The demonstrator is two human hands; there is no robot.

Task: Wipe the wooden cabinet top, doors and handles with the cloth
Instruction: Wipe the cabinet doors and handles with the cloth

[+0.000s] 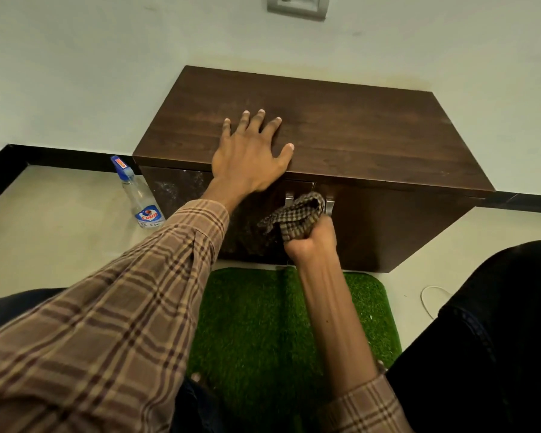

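Broadly, the setting: a person crouches or kneels on the floor, looking down at a low dark wooden cabinet (310, 135) that stands against a pale wall.
Cabinet top: a wide, dark brown surface with nothing on it but the left hand; faint dusty streaks show near the middle.
Cabinet doors: 2 doors (388, 226) face the person, and the left 1 shows pale smears near its upper corner.
Green mat: an artificial-grass mat (247, 323) lies on the floor just in front of the cabinet, between the person's knees.
Left hand: the left hand (250, 154) lies flat on the front part of the top, its fingers (260, 120) spread wide and holding nothing; it looks to be bracing the body.
Right hand: the right hand (310, 242) is closed in a fist around the cloth, raised in front of the doors.
Cloth: a bunched checked cloth (297, 214) pokes up from the fist and sits at the 2 metal handles (329, 204) where the doors meet; whether it touches them cannot be told.
Spray bottle: a clear cleaner bottle (138, 195) with a blue trigger stands on the floor just left of the cabinet, untouched.
Step in hand: most likely wiping the handles.
Next move: probably a rub down each handle, then broad strokes over the smeared left door.
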